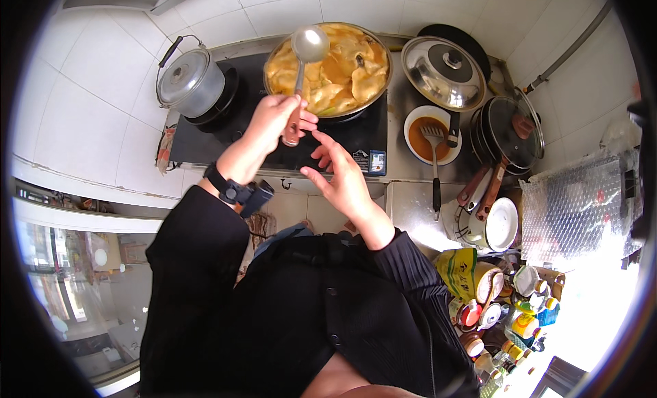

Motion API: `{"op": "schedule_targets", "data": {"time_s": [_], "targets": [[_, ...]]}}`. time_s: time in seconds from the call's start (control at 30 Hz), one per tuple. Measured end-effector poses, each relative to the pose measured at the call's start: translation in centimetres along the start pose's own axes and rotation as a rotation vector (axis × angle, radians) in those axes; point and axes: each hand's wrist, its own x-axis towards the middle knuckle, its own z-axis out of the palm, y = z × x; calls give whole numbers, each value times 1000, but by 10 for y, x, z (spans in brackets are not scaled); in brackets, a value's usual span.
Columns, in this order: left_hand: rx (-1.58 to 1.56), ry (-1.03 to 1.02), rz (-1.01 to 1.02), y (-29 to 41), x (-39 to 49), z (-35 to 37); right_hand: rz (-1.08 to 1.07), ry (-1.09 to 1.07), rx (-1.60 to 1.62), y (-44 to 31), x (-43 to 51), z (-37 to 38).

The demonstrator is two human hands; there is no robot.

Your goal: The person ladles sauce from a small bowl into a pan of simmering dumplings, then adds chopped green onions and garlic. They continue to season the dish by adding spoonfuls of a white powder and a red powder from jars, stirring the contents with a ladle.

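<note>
My left hand [274, 122] grips the brown handle of a metal ladle [310, 45]. The ladle's bowl is held over a wide pan [388, 85] at the back of the stove. Pale, flat folded pieces of food [370, 79] lie in orange-brown broth and fill the pan nearly to its rim; I cannot tell exactly what they are. Close to the lower end of the ladle handle, my right hand [341, 180] is empty with its fingers apart. It hovers above the front of the black glass cooktop [215, 141].
A lidded aluminium pot [197, 85] stands on the left burner. To the right are a domed steel lid [441, 72], a bowl of orange-brown liquid [418, 115] with a slotted turner [435, 156] across it, and stacked lidded pans [505, 131]. Several bottles and jars [505, 316] crowd the lower right.
</note>
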Motion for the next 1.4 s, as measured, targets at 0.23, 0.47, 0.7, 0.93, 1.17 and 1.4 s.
{"op": "schedule_targets", "data": {"time_s": [0.23, 0.47, 0.7, 0.93, 1.17, 1.4], "targets": [[-492, -196, 11, -36, -5, 7, -176, 257, 40, 4, 39, 39], [-510, -396, 32, -31, -4, 1, -459, 445, -447, -9, 51, 37], [158, -223, 582, -37, -57, -24, -184, 577, -351, -30, 60, 21], [721, 161, 741, -67, -80, -138, -99, 552, -447, -23, 87, 6], [755, 108, 588, -105, -74, -149, -49, 555, -499, -22, 104, 15], [755, 91, 569, -119, -68, -147, -54, 539, -486, -23, 120, 15]]}}
